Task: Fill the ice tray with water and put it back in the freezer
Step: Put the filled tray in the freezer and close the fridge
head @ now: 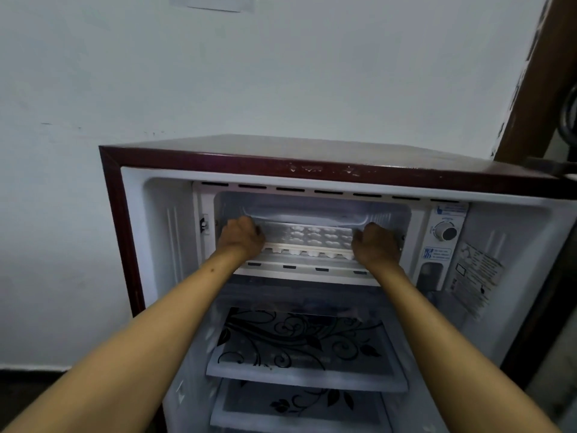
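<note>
A white ice tray (307,242) sits level in the mouth of the freezer compartment (312,207), at the top of an open dark red fridge (112,214). Its rows of pockets run between two hands. The left hand (240,237) grips the tray's left end with curled fingers; the right hand (376,245) grips the right end the same way. Whether the pockets hold water cannot be told. Just below the grip lies the white front ledge of the freezer (306,268) with dark slots. Further below the hands are two glass shelves (299,342) printed with black leaf swirls. To the right of the right hand is a round thermostat dial (446,231) with labels beneath it. Behind the fridge stands a pale wall (249,73).
</note>
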A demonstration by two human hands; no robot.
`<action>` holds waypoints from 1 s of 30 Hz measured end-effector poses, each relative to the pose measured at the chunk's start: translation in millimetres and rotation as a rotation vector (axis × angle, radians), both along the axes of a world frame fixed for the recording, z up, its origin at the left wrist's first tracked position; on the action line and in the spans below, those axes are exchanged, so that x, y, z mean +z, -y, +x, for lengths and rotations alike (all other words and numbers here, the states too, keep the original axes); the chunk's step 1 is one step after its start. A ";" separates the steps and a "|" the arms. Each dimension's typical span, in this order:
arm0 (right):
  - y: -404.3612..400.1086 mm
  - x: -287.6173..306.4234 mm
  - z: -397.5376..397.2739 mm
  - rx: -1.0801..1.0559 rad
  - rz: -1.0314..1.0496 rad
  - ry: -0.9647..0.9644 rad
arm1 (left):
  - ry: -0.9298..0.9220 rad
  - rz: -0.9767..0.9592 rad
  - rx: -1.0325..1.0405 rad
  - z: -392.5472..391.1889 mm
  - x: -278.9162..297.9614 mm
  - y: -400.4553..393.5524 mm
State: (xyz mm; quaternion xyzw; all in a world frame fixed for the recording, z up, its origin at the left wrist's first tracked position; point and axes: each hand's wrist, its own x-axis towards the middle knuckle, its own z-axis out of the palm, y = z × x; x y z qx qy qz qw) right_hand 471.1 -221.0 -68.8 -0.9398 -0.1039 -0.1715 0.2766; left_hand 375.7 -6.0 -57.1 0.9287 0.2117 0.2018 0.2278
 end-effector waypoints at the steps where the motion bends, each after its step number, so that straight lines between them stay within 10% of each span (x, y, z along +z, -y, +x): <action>1: 0.7 2.5 -5.4 0.014 -0.008 -0.004 | -0.004 0.017 -0.019 -6.9 0.3 4.8; 30: 120.1 30.5 -353.5 0.009 0.387 0.120 | 0.062 -0.121 -0.389 -280.3 20.6 194.7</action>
